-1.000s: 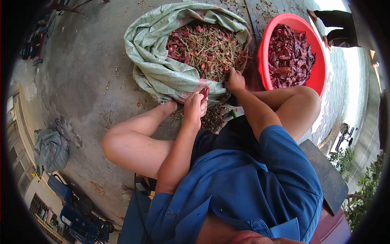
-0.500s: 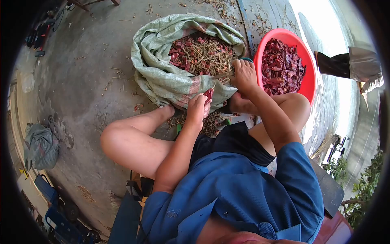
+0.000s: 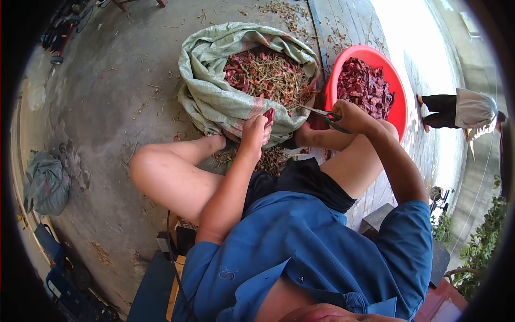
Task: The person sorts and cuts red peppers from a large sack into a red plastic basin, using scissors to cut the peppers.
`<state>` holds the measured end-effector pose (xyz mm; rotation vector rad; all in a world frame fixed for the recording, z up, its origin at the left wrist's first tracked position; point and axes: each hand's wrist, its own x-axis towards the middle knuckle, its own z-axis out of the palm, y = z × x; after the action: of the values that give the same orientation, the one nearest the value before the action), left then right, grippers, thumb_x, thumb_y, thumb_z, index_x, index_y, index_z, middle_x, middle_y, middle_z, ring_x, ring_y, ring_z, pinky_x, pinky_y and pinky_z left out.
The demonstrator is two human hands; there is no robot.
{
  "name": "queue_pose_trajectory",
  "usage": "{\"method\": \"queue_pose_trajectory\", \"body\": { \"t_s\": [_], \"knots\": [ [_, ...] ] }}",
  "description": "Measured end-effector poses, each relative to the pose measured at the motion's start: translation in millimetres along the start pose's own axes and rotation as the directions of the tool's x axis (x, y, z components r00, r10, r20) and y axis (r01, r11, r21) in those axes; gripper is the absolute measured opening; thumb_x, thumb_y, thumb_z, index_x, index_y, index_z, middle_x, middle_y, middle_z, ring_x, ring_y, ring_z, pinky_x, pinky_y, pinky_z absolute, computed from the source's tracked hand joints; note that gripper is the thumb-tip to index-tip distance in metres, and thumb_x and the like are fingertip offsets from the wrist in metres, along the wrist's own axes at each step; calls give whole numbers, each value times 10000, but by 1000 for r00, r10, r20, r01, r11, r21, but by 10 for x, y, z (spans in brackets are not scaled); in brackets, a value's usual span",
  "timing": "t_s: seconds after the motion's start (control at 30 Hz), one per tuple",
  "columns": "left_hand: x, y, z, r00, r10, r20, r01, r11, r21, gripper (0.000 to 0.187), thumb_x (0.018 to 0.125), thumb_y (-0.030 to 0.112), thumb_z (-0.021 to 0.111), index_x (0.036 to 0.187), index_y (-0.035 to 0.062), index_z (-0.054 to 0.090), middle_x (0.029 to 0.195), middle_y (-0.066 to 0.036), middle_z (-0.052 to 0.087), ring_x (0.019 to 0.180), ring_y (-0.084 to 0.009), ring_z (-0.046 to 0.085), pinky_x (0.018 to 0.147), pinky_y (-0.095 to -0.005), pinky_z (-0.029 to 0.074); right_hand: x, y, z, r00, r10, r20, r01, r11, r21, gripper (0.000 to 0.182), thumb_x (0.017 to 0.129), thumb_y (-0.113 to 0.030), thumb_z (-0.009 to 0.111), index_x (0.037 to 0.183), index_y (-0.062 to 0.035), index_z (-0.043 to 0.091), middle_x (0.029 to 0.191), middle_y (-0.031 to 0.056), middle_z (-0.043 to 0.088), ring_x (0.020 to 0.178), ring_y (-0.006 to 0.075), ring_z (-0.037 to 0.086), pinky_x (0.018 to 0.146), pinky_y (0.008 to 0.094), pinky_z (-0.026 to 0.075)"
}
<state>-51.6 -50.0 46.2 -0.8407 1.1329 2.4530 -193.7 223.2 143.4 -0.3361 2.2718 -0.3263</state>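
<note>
My left hand (image 3: 256,133) is closed around a dried red chili pepper (image 3: 270,114), one end poking out past the fingers. It is held just in front of the near rim of a woven green sack (image 3: 206,99). Inside the sack lie cut stems (image 3: 276,75) mixed with red pepper scraps. In my right hand (image 3: 348,115) is a pair of scissors (image 3: 328,114) with dark green handles, the blades pointing left over the sack's edge, apart from the pepper. Beside the sack stands a red plastic tub (image 3: 401,110) holding many dried red peppers (image 3: 365,88).
Stem bits (image 3: 273,159) lie on the floor between my legs. A grey bag (image 3: 47,182) sits far left, near blue equipment (image 3: 72,290). Another person (image 3: 456,110) stands at the right in dark trousers. A leafy plant (image 3: 480,252) is at lower right.
My right hand has drawn back to the right and down, taking the scissors away from the pepper. My left hand still grips the pepper, slightly further left. The other person has shifted.
</note>
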Motion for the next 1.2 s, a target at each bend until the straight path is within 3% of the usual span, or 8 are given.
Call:
{"method": "queue_pose_trajectory", "body": {
  "t_s": [0.03,0.07,0.13,0.17,0.27,0.53,0.77,1.2],
  "knots": [
    [13,0,5,1000,3,10,-3,1000,13,188,908,217,489,823,65,560,570,56,429,417,-45,345,386,-219,259,-34,105,100,994,-55,-92,65,992,108,412,791,-235,823,1028,12,595,818,85,684,789,219,683,689,342,546],
    [19,2,17,1000,4,11,-4,1000,12,188,908,217,489,823,65,560,570,56,429,417,-45,345,386,-219,259,-69,89,144,994,-54,-93,64,992,107,412,791,-235,823,1028,12,595,818,85,684,789,219,683,689,342,546],
    [19,5,8,1000,11,17,-12,1000,14,186,912,223,490,838,66,559,581,55,435,426,-46,354,391,-216,268,-123,17,267,975,85,205,-207,680,703,424,817,-329,825,1008,-23,601,755,31,623,722,154,646,635,296,522],
    [17,13,-6,1000,9,14,-9,1000,15,186,912,223,490,838,66,559,581,55,435,426,-46,354,391,-216,268,-184,33,371,949,19,315,-273,553,788,497,843,-459,781,1020,-32,597,771,15,588,692,116,619,626,283,511],
    [28,50,-42,1000,4,8,-4,1000,8,181,911,227,493,852,68,558,586,55,438,436,-47,365,398,-216,275,-350,-174,684,941,-195,279,-174,427,887,603,880,-576,685,1070,-13,588,821,32,603,718,131,624,661,290,523],
    [68,2,-52,1000,-9,-5,9,1000,24,182,908,232,508,850,68,561,585,53,443,440,-54,372,401,-221,283,-250,-222,1166,915,-196,352,-254,399,881,688,875,-657,635,1074,0,589,890,71,600,777,160,602,737,309,528],
    [51,-78,-14,999,-30,17,28,998,59,185,917,221,511,846,62,572,565,48,430,430,-57,365,399,-222,278,-5,-268,1146,917,-265,299,-149,467,871,641,882,-617,661,1080,-18,547,824,32,586,735,120,579,689,268,487],
    [35,-111,7,998,-51,43,48,996,76,173,927,221,515,864,63,546,587,50,425,444,-55,360,408,-219,280,68,-258,1073,971,-140,192,-75,586,807,597,793,-512,812,1046,-65,508,781,4,554,579,83,541,511,232,468]
  ]
}}
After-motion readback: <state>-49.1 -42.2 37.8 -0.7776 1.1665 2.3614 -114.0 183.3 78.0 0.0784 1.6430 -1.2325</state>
